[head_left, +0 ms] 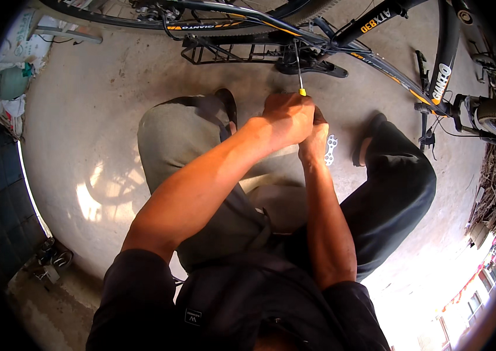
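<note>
Both my hands come together in front of a dark bicycle [376,58] with orange and white markings. My left hand [286,120] is wrapped round the handle of a screwdriver [300,73]; most of the handle is hidden, and a yellow collar shows above the fist. Just below and to the right, my right hand [317,136] closes round the handle's lower end, its fingers partly covered by the left. The thin metal shaft points away from me and reaches the bicycle's frame by a black part. Whether its tip sits in a screw cannot be made out.
A flat silver multi-hole spanner [330,150] lies on the concrete floor [84,105] beside my right hand. The bicycle's black rear rack [230,52] extends leftward. Bags [11,88] are piled at far left, and a heap of sticks [488,187] lies at right.
</note>
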### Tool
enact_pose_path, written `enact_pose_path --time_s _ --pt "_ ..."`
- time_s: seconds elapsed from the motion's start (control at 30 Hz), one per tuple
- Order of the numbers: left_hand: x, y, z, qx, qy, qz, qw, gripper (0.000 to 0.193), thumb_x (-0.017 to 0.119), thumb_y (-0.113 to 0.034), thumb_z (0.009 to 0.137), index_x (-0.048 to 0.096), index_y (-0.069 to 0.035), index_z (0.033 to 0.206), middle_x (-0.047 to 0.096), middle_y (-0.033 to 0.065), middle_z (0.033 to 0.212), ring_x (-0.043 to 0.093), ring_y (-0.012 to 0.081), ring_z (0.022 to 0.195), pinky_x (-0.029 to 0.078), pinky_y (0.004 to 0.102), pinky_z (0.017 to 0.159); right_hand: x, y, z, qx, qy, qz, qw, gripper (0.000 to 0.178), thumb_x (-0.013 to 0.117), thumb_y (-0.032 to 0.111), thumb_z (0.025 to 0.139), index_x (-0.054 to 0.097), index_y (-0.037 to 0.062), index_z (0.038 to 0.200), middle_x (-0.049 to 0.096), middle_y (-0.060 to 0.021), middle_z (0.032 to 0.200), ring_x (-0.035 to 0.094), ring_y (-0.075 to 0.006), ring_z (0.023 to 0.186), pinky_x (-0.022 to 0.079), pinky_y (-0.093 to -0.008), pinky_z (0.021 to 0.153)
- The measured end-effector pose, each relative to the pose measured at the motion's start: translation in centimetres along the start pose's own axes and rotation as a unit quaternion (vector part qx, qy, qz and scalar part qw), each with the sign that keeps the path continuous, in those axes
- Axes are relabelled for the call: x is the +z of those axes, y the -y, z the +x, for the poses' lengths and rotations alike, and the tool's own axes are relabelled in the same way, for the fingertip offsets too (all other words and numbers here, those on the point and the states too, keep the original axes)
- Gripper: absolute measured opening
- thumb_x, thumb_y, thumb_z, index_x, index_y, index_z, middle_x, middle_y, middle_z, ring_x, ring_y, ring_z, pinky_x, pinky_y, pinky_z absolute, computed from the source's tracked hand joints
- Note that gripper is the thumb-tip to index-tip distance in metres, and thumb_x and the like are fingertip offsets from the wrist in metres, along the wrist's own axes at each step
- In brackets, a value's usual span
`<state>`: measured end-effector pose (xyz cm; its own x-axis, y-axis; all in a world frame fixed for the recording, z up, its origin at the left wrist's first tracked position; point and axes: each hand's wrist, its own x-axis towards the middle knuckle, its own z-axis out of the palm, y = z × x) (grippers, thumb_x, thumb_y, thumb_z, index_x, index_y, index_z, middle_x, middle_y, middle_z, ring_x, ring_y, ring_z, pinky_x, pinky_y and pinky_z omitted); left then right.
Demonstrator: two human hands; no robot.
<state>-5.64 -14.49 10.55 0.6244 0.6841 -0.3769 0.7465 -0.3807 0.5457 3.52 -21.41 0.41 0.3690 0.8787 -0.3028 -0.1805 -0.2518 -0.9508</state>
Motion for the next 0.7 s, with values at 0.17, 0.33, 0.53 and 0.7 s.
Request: enact_pose_path --time_s 0.17,0.33,0.53,0.7 --pt "0.5 -0.4 0.0 0.015 -0.004 -0.021 1.000 0.023 0.045 -0.011 0.081 0.063 0.000 0.089 0.065 0.0222 0.086 0.064 0.0377 0.082 0.050 0.0445 0.072 -0.5 -1.0 -0.2 -0.049 -0.002 -0.040 0.998 0.020 0.061 0.010 0.086 0.060 -0.0015 0.103 0.063 -0.0054 0.095 0.057 -0.0115 0.087 0.046 -0.0265 0.078" --pt "0.3 -0.6 0.1 0.019 -0.029 -0.042 0.999 0.020 0.047 -0.013 0.081 0.062 0.000 0.085 0.065 0.0211 0.082 0.064 0.0377 0.079 0.050 0.0446 0.071 -1.0 -2.2 0.3 -0.065 0.001 -0.174 0.983 0.022 0.058 0.014 0.087 0.060 -0.0007 0.103 0.063 -0.0054 0.097 0.056 -0.0120 0.087 0.046 -0.0280 0.077" --pt "-0.1 -0.5 0.1 0.024 -0.034 -0.053 0.998 0.019 0.050 -0.014 0.080 0.062 0.000 0.083 0.065 0.0212 0.083 0.063 0.0384 0.077 0.049 0.0453 0.069 -0.1 -2.4 0.4 -0.031 -0.011 -0.114 0.993 0.025 0.056 0.018 0.089 0.059 -0.0011 0.105 0.063 -0.0071 0.099 0.058 -0.0145 0.088 0.048 -0.0302 0.078" --pt "0.3 -0.9 0.5 0.017 -0.054 -0.056 0.997 0.018 0.051 -0.015 0.080 0.062 0.000 0.082 0.065 0.0202 0.080 0.063 0.0381 0.076 0.049 0.0450 0.067 -0.7 -1.7 0.8 0.139 0.015 -0.071 0.988 0.028 0.057 0.020 0.089 0.059 0.0008 0.109 0.063 -0.0084 0.100 0.060 -0.0181 0.089 0.048 -0.0315 0.080"
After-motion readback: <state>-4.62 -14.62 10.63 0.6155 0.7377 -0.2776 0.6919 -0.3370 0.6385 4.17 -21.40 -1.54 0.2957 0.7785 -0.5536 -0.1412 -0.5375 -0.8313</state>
